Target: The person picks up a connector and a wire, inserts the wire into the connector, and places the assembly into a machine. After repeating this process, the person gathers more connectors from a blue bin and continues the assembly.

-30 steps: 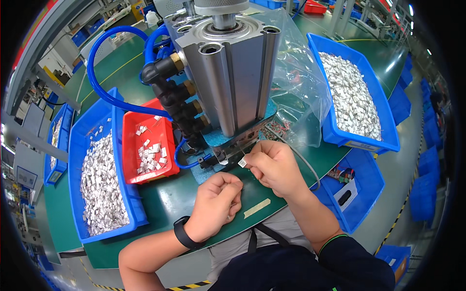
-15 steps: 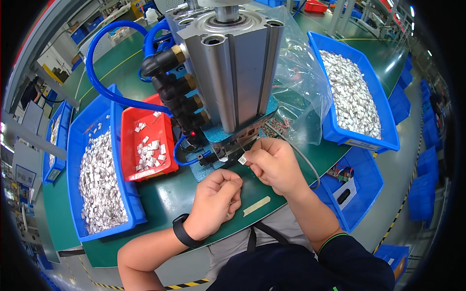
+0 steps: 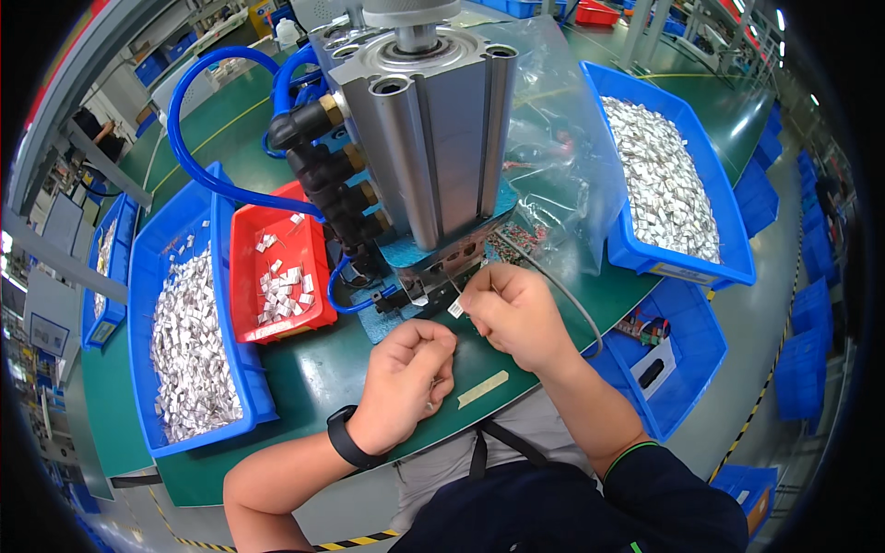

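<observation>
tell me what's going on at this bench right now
At a green table, a person's right-hand grip holds a small white rectangular piece in front of a silver metal machine block. The left-hand grip is closed nearby; whatever it may hold is hidden. To the left, a red plastic tray contains some white pieces, and a long blue plastic tray beside it is heaped with many more.
</observation>
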